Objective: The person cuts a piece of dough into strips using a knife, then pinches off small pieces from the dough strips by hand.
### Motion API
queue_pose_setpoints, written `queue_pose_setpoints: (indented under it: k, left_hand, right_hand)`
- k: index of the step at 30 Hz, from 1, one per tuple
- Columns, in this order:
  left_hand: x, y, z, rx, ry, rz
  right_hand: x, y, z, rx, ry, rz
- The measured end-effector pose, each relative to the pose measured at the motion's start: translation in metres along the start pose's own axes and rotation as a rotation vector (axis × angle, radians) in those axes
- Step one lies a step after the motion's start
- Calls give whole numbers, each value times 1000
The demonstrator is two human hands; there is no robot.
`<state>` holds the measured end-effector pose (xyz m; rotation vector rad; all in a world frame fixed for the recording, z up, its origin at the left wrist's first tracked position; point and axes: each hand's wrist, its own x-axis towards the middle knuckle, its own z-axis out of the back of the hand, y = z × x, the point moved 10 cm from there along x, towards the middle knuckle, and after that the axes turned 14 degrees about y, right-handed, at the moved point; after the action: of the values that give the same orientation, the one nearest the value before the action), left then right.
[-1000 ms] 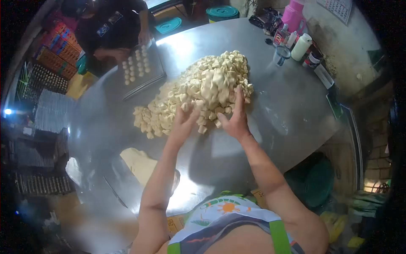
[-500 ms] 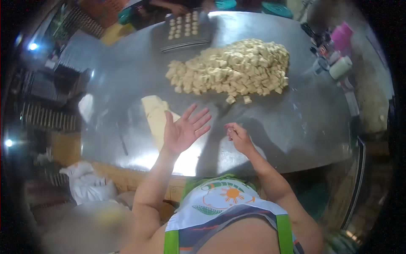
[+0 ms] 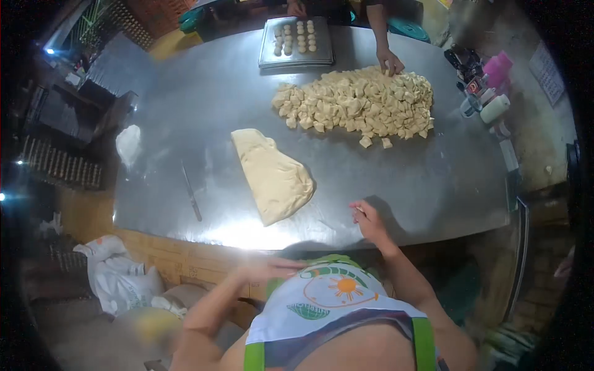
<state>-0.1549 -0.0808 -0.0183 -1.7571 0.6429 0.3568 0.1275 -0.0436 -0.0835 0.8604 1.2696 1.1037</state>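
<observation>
My left hand [image 3: 272, 269] is low by the front of my apron [image 3: 337, 290], fingers stretched out and seeming to touch the cloth. Over the near part of the table, my right hand [image 3: 371, 224] has its fingers curled together in a pinch; whatever they may hold is too small to name. A folded slab of pale dough [image 3: 272, 176] lies to the left of that hand, apart from it. Farther back is a big heap of cut dough pieces [image 3: 359, 102]. A knife [image 3: 192, 196] rests on the metal left of the slab.
Across the metal table [image 3: 185, 111], a co-worker's hand [image 3: 388, 62] reaches into the heap. A tray [image 3: 266, 52] with rows of dough balls stands at the back. White flour [image 3: 129, 145] lies at the left edge; a pink container [image 3: 497, 69] and bottles stand at the right.
My left hand has dropped from above the dough slab down to my apron. My right hand has shifted slightly right and nearer. A co-worker's hand now touches the heap; the view has shifted.
</observation>
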Motion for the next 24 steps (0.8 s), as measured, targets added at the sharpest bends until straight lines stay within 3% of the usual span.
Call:
queue_pose_setpoints:
  k: [3, 4, 5, 6, 10, 13, 17, 20, 24]
  left_hand:
    - [-68, 159, 16, -262, -218, 119]
    - [-86, 166, 0, -55, -147, 258]
    - [-107, 171, -21, 150, -77, 398]
    - [-108, 157, -53, 386, -125, 252]
    - [-126, 175, -15, 431, -150, 247]
    - [-124, 177, -12, 446, -159, 227]
    - [-125, 173, -7, 472, -253, 220]
    - [-109, 161, -1, 495, -316, 196]
    - [-105, 158, 2, 539, -317, 230]
  right_hand:
    - [-15, 1, -38, 2, 31, -53]
    - [-15, 4, -48, -8, 20, -40]
    - [-16, 4, -58, -51, 27, -53]
    - [-16, 6, -66, -94, 37, -71]
    - [-18, 29, -71, -200, -25, 37]
    - [-36, 38, -60, -178, -156, -46]
    - [-35, -7, -55, -61, -135, -10]
    - [-20, 14, -40, -79, -32, 0]
    - [-25, 61, -18, -125, -151, 129]
